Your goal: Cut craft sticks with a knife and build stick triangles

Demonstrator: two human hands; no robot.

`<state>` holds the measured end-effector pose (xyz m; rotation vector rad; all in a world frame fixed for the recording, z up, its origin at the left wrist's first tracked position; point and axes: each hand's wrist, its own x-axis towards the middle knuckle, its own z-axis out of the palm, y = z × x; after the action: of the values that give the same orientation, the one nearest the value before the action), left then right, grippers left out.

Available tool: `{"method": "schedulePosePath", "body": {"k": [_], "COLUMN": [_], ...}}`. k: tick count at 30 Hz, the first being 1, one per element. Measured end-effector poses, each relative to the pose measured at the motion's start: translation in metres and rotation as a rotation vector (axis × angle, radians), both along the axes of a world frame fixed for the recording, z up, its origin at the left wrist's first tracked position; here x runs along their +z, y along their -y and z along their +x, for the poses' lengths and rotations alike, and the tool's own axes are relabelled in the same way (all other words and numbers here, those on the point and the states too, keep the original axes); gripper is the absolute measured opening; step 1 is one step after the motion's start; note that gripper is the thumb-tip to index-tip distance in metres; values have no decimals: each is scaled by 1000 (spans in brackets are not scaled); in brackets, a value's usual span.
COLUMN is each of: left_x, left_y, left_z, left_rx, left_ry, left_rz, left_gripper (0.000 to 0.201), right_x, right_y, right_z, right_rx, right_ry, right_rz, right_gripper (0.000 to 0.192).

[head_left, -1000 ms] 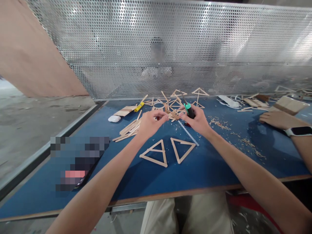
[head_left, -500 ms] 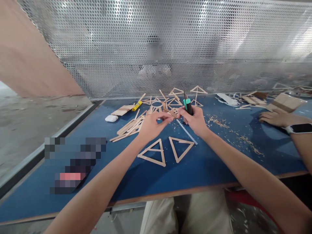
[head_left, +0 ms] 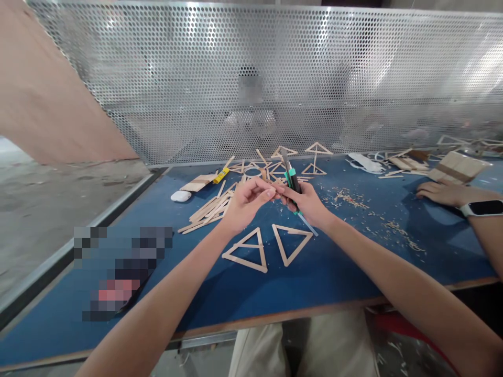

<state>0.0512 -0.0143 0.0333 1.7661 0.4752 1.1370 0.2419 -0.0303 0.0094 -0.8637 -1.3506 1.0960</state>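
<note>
Fingertips of the left hand [head_left: 245,201] are pinched together at 12 o'clock above the blue worktable [head_left: 338,267], meeting the fingertips of the right hand [head_left: 308,203]; what is pinched between them is too small to be told. The right hand is closed around a green-and-black utility knife [head_left: 291,180], held above the table centre. Its long axis runs from 5 o'clock to 11 o'clock, the blade end pointed up and away toward the perforated metal screen [head_left: 275,78].

No containers are seen on the table. Two finished triangles of flat wooden sticks [head_left: 271,246] are laid side by side at 6 o'clock of the hands, just apart from each other. A loose pile of plain wooden sticks [head_left: 208,209] is spread at 9 o'clock of the left hand, with a small white oval case [head_left: 181,196] and a yellow glue tube [head_left: 219,174] beyond it at 10 o'clock. More stick triangles [head_left: 314,157] are scattered at 12 o'clock, against the screen. Wood shavings [head_left: 349,199] are strewn at 3 o'clock. A co-worker's hand [head_left: 444,192], with a white wristwatch [head_left: 481,208], is rested on the table at the far 3 o'clock edge.
</note>
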Motion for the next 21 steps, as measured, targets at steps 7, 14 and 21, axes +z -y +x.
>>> {"method": "schedulePosePath", "body": {"k": [7,14,21], "left_x": [3,1,4], "left_y": [-8,-23,-25], "left_z": [-7,-16,-16], "left_rx": [223,348,344], "left_ry": [-18,-54,-33], "left_rz": [92,128,89], "left_gripper": [21,27,28], "right_x": [9,21,26], "right_y": [-15,-14,1], "right_z": [28,71,62], "right_rx": [-242,-788,-527], "right_ry": [55,708,1034], "right_rz": [99,572,793], "right_gripper": [33,37,42]}}
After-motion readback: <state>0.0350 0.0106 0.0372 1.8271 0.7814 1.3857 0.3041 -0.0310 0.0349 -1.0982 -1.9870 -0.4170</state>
